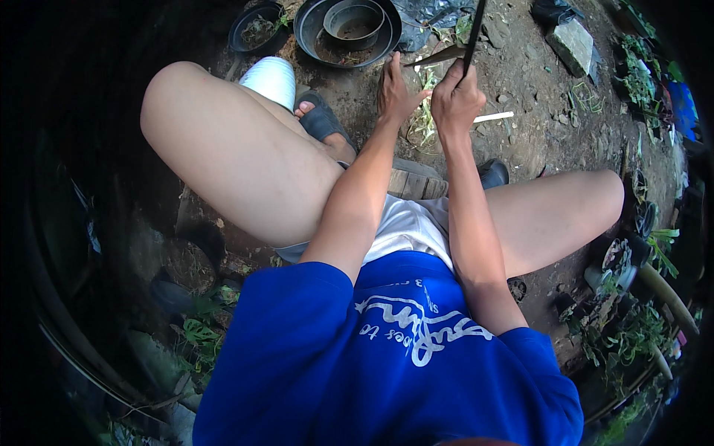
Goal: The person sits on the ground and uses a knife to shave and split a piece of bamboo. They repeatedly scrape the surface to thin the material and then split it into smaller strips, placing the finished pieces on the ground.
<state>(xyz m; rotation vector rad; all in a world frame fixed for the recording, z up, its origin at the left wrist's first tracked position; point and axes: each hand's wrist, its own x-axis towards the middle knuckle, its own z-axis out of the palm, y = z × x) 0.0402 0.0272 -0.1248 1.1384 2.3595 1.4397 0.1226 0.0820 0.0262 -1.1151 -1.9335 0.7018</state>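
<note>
My right hand (457, 97) is closed round a long, thin dark strip (474, 33) that rises past the upper edge. Whether it is a blade or a stick cannot be made out. Close by on the left, my left hand (396, 93) has its fingers stretched forward and its thumb apart, holding nothing visible. Between the two hands lies a brown, pointed flat piece (439, 56), its one end near my left fingertips and the other behind the dark strip. Pale green plant scraps (424, 119) lie on the soil below it.
Round black basins (303, 30) and a smaller black pot (236, 37) stand ahead on the left. A white ribbed container (269, 80) is beside my left leg. A white stick (494, 117) and a stone block (571, 46) lie right. Wooden planks (409, 181) are between my legs.
</note>
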